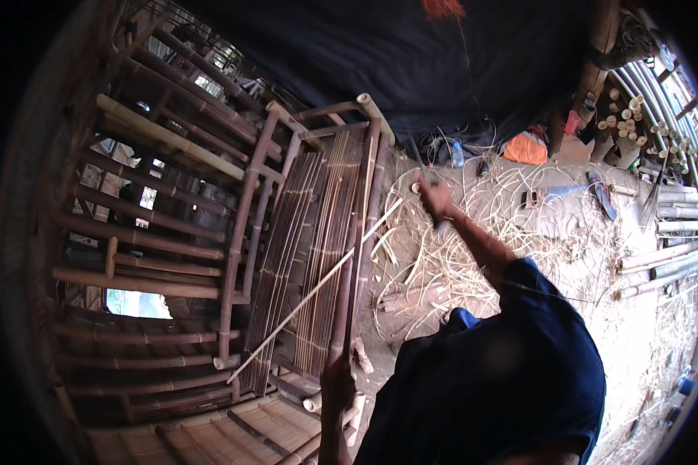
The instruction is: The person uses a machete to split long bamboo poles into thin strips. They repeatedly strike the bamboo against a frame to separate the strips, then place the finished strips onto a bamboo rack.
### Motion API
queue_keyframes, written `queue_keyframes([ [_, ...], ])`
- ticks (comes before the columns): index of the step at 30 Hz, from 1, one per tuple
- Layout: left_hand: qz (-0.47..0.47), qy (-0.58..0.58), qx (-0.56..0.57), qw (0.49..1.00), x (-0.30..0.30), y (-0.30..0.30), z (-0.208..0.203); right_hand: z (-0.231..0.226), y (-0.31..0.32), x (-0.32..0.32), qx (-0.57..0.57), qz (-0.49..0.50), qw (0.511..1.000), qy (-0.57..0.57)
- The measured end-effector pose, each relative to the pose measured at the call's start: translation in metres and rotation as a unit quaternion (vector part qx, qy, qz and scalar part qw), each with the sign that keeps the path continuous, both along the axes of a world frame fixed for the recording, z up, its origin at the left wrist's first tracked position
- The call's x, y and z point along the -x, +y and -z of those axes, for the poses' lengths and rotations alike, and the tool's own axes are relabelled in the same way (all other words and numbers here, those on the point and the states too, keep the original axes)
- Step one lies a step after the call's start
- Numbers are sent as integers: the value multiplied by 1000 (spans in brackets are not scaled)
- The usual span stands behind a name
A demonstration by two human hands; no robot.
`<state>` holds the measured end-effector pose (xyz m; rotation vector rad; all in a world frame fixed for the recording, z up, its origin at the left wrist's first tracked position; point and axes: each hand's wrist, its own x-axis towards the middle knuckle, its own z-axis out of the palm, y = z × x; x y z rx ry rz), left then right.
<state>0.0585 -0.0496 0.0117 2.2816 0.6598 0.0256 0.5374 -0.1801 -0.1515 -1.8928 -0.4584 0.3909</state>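
My right hand [436, 201] reaches out over the floor, closed around the handle of a long knife [416, 153] whose dark narrow blade points away from me. Low in the view, my left hand [337, 384] is in shadow, closed at the near end of a long dark bamboo strip [368, 209]. That strip runs along the front edge of a brown bamboo bench [271, 256]. A pale thin bamboo stick [310, 296] lies slantwise across the slatted seat. The left fingers are partly hidden by the dimness.
Bamboo shavings [481, 248] cover the floor under my right arm. Stacked bamboo frames [155, 209] stand at left. A dark cloth [419, 62] hangs behind. An orange bag [526, 149], a bottle [457, 154] and a sandal [601, 195] lie farther off. Bamboo poles [667, 263] lie at right.
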Motion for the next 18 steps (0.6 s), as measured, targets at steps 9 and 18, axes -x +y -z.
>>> queue_keyframes([
  [9,-84,116,323,935,-102,-4,56,-29,25,216,-264,-13,900,347],
  [18,-12,188,168,968,93,-23,36,-23,36,-28,-231,103,939,231],
])
